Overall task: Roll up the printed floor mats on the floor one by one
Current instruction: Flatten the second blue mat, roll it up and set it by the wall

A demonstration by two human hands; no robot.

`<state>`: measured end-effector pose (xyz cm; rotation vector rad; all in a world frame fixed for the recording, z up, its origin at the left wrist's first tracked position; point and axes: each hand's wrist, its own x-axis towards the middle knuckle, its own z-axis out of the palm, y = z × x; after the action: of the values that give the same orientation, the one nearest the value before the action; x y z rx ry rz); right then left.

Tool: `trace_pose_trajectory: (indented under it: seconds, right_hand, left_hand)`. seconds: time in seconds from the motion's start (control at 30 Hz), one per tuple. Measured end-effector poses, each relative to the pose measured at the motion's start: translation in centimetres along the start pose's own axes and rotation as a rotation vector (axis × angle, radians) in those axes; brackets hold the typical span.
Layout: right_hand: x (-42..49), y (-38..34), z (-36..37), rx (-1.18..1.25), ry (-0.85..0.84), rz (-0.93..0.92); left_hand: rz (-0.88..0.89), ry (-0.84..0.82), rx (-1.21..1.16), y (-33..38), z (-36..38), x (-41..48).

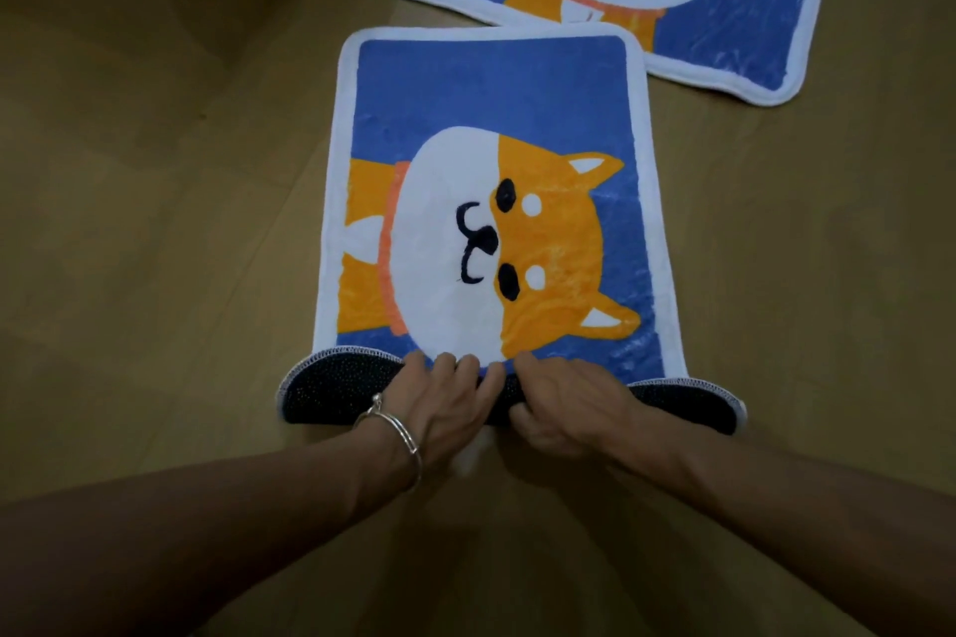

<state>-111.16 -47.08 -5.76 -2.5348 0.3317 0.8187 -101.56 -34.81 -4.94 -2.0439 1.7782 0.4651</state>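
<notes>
On the floor (155,222), the near mat (491,88) overlaps, at its far right corner, the second mat (724,16) behind.

— Where does the view look from?
— One wide-angle camera worn on the head, above the floor (129,222), facing forward and steeply down.
— How near is it?
— Close: the forearms (207,533) enter from the bottom edge, the near mat (491,93) fills the centre, and the far mat (724,41) is cut by the top edge
</notes>
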Motion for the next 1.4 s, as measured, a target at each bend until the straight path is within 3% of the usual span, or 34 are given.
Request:
trace_pose_trajectory:
  seconds: [0.13,0.3,0.43,0.57,0.63,0.77,0.9,1.13,1.27,1.33,1.4]
  right_hand:
    - [-0.2,-0.6,0.6,-0.089,-0.011,0.012]
    - [-0.6,-0.8,1.3,-0.215,0.041,-0.004]
    - [-0.3,-0.5,1.0,-0.147,0.064,-0.002]
    - [0.5,-0.2,-0.1,0.018,0.019,0.075]
    - [0.8,-0.3,-0.5,0.078,0.014,0.092]
    - [0.4,-1.0,-0.3,0.016,0.024,0.027]
    - [0.4,-1.1,0.7,-0.122,0.051,-0.023]
    - [2.2,-0.6,-1.3,0.077,-0.133,0.046]
    - [1.8,-1.2,-0.2,0.002,-0.03,0.012]
    - [1.5,-1.2,0.9,-0.096,0.069,-0.018]
    - [1.7,-0.8,0.7,-0.086,0.057,-0.006]
  left_hand:
    - [-0.011,-0.229,-0.138,0.3,0.7,0.8]
    - [0.0,-0.29,-0.258,-1.2,0.7,2.0]
    - [0.013,-0.223,-0.263,-1.6,0.4,1.6]
    - [0.072,0.062,-0.125,-1.3,1.4,1.0]
    - [0.059,0.102,-0.064,-1.6,0.7,0.8]
    - [-0.078,-0.112,-0.134,-1.5,0.2,1.6]
    - [-0.141,-0.173,-0.188,-1.3,0.3,1.9]
    - [-0.028,0.046,-0.08,-1.6,0.7,0.4]
    - [-0.052,-0.258,-0.229,-2.4,0.3,1.6]
    - [-0.031,-0.315,-0.361,-3.3,0.1,2.5]
    - [-0.012,-0.317,-0.412,-3.5,0.0,2.6]
